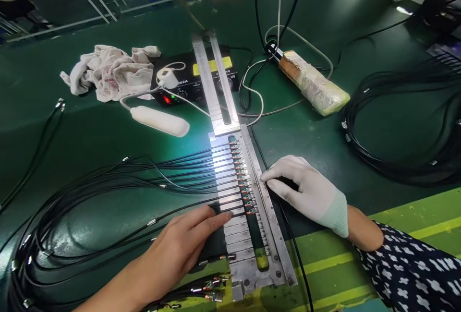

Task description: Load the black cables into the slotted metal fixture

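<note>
A slotted metal fixture (239, 245) lies lengthwise in front of me. Several black cables (194, 201) sit in its grooves, their stripped ends with small coloured wires (248, 198) over the long opening. My left hand (180, 240), bare, has its fingertips pinched at the lowest seated cable, by the fixture's left edge; the thumb is partly hidden. On the opposite side my right hand (309, 192), in a white glove, holds the edge of the fixture's metal rail (264, 206) between thumb and index finger. Loose cable ends with metal connectors (212, 288) lie below my left hand.
Beyond the fixture stands a black control box (198, 96) with a slotted metal bracket (207, 81) in front. A white lamp (160, 121), crumpled cloth (111, 72) and a wrapped tool (313, 81) lie around it. Coiled cables (360, 144) spread at the right.
</note>
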A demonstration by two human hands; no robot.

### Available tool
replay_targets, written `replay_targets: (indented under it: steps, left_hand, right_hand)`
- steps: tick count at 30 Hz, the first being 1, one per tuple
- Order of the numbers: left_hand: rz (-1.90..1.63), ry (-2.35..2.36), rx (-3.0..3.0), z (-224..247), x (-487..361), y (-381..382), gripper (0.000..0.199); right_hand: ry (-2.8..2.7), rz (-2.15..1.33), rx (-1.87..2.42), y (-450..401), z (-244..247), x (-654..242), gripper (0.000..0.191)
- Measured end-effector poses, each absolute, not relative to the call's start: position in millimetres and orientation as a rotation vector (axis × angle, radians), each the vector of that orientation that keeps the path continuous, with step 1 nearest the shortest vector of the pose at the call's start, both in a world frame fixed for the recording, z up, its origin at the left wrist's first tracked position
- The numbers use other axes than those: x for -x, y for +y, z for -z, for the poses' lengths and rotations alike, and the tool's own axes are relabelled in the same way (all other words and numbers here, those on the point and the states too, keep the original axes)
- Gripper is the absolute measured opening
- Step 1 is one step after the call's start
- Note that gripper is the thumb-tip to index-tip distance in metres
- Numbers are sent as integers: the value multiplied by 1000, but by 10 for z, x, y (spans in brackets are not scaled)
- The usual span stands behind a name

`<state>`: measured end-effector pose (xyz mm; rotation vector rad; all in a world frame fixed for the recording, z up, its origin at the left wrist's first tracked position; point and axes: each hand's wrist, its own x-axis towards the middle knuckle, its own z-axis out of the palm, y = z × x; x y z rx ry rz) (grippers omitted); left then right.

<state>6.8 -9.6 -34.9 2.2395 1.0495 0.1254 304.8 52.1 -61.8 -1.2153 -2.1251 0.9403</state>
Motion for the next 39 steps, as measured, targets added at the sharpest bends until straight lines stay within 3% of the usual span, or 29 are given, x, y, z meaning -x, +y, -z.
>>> replay_targets:
  steps: [5,10,15,20,24,35,39]
  left_hand:
    - [-111,1049,-2339,429,-37,-155,53]
    - [-203,1236,-2617,566,-62,-337,54]
    - [-132,1188,-2594,556,-90,-374,59]
    - [-298,1239,-2418,376,-85,-457,34]
    - [-194,1326,-2253,340,-46,-622,7]
    - [-402,1680,-2140,326,535,-1062,6]
    - [-428,1555,-2176,398,281,-947,18]
  right_hand:
    - [-2133,-960,1259,526,602,-3035,15]
    - [-2132,-912,1328,513,589,-3008,32]
    - [-2170,-858,1330,514,628,-3017,22]
    - [-2215,-769,1307,432,680,-3033,24]
    - [-2244,-710,1310,372,683,-3039,25]
    - [-2239,-747,1376,404,656,-3022,25]
    - [-2249,-721,1378,404,669,-3029,25]
